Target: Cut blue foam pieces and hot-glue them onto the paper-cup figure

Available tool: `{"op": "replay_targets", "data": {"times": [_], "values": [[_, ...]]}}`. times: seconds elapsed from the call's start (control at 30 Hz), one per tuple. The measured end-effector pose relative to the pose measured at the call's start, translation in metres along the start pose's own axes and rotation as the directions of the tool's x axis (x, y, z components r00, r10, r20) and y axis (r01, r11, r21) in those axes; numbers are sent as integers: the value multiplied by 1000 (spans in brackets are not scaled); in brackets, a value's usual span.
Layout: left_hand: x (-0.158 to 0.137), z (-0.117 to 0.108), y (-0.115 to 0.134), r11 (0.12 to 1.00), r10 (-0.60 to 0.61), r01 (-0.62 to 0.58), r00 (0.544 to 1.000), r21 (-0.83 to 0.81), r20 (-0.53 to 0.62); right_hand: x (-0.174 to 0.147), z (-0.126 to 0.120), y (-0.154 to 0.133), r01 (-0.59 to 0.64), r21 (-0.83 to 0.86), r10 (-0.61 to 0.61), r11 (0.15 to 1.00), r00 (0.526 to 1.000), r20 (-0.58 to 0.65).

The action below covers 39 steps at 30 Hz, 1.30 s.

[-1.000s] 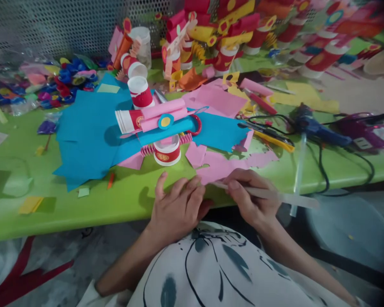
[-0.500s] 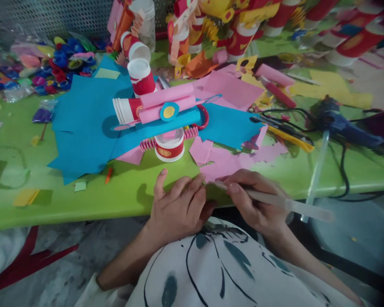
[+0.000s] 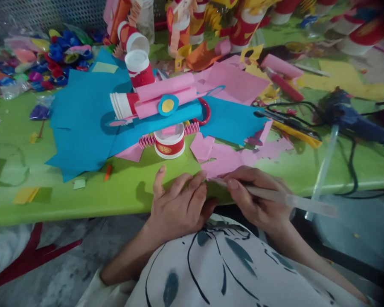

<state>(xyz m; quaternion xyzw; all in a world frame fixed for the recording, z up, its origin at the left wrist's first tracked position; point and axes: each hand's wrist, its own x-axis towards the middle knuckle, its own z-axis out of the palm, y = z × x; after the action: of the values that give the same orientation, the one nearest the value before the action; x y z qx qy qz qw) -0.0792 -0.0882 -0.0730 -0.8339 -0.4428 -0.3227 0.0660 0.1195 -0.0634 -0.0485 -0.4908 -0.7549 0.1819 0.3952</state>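
Observation:
My left hand [image 3: 182, 209] is at the front edge of the table, its fingers bent together and the thumb tucked under; whatever they hold is hidden. The little finger sticks up apart. My right hand [image 3: 259, 196] is closed around a pale, slim pen [image 3: 270, 195] with a translucent cap on its back end. The pen's tip points left, close to my left fingertips. Just beyond my hands lie pink paper scraps [image 3: 224, 160] and a red-and-white paper cup [image 3: 169, 147] with pleated pink strips at its sides. Rolled pink paper tubes [image 3: 166, 96] lie behind that cup.
Blue paper sheets [image 3: 80, 123] spread across the green table [image 3: 83, 202]. A cutter knife [image 3: 294, 128] and a glue gun [image 3: 348, 111] with a clear glue stick lie at right. Several decorated cups [image 3: 246, 30] stand at the back. A grey stool [image 3: 361, 230] is below right.
The view has shifted slightly, so the table's things sit a little differently in the picture. Both hands keep nearly the same pose, with the pen still in my right hand.

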Motion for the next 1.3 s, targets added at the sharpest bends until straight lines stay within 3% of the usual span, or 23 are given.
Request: {"op": "replay_targets", "data": {"times": [1.3], "values": [[0,-1,0,999,-23,23,1000,-38,-3,2,2,-1,19,-34,-18,999,999,32]]}}
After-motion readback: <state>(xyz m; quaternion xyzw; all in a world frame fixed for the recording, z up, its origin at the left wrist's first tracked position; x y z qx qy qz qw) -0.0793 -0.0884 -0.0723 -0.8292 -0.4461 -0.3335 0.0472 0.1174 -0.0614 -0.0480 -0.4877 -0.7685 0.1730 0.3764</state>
